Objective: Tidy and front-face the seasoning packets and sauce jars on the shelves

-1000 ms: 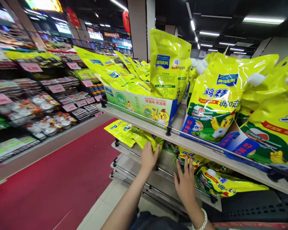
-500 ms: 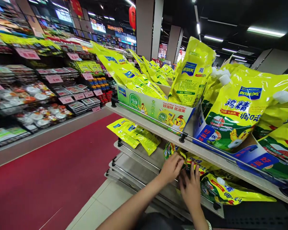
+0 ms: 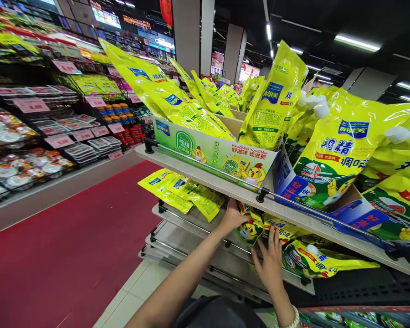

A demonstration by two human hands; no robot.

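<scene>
My left hand (image 3: 233, 217) reaches under the upper shelf and grips a small yellow-green seasoning pouch (image 3: 250, 228) with a chick printed on it, on the second shelf (image 3: 205, 222). My right hand (image 3: 269, 264) lies open with fingers spread, its fingertips on the neighbouring yellow pouches (image 3: 287, 230). A larger spouted pouch (image 3: 323, 263) lies flat further right on the same shelf. A white bead bracelet (image 3: 291, 321) is on my right wrist.
The upper shelf (image 3: 205, 175) carries a display carton (image 3: 212, 152) and big yellow spouted bags (image 3: 341, 150). Flat yellow packets (image 3: 182, 191) lie at the second shelf's left end. A red carpet aisle (image 3: 71, 246) runs left, with chilled food racks (image 3: 37, 136) beyond.
My left hand has pushed further under the upper shelf and closed on the chick pouch. My right hand stays spread on the pouches beside it. The view shifted slightly right.
</scene>
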